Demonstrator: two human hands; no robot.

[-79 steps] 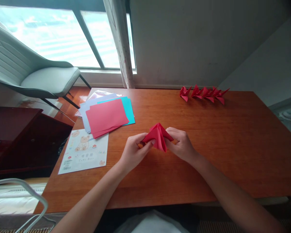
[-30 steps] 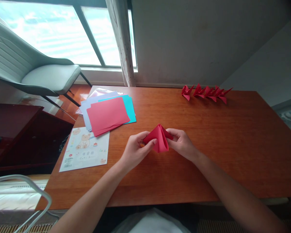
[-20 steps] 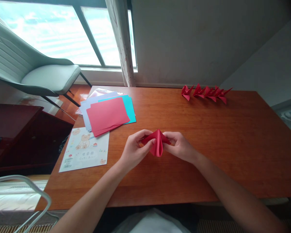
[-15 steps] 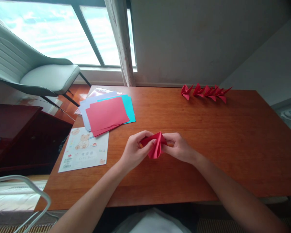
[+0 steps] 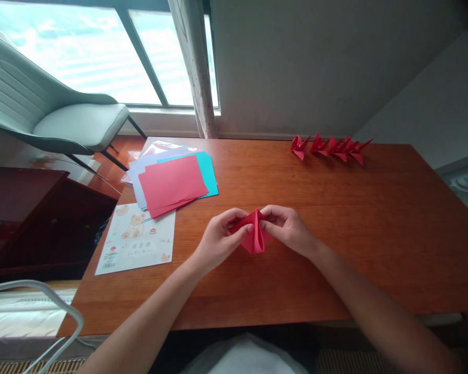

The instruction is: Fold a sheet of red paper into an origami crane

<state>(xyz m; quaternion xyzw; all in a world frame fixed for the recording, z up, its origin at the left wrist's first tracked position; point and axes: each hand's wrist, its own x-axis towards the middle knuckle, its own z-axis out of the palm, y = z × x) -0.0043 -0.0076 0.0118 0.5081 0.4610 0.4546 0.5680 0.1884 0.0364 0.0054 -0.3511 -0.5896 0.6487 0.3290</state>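
Observation:
Between my two hands, above the front middle of the table, is a partly folded piece of red origami paper (image 5: 256, 240). My left hand (image 5: 222, 235) pinches its left side, thumb on the near face and fingers behind. On the right side, my right hand (image 5: 286, 228) grips the paper near its upper edge, thumb in front. A folded ridge runs down the paper's middle and its lower part opens out towards me. My fingertips hide its side corners. Several finished red paper cranes (image 5: 337, 148) stand in a row at the table's back right.
Red sheets (image 5: 173, 184) lie over turquoise (image 5: 208, 174) and lavender paper (image 5: 138, 182) at the table's left. A white bear-print sheet (image 5: 136, 244) sits in front of them. The wooden table (image 5: 374, 234) meets the wall behind. A pale chair (image 5: 81, 124) stands beyond, by the window.
My right hand has shifted slightly up and its thumb has come onto the front of the red paper. The paper has turned a little, its lower opening moving to the right.

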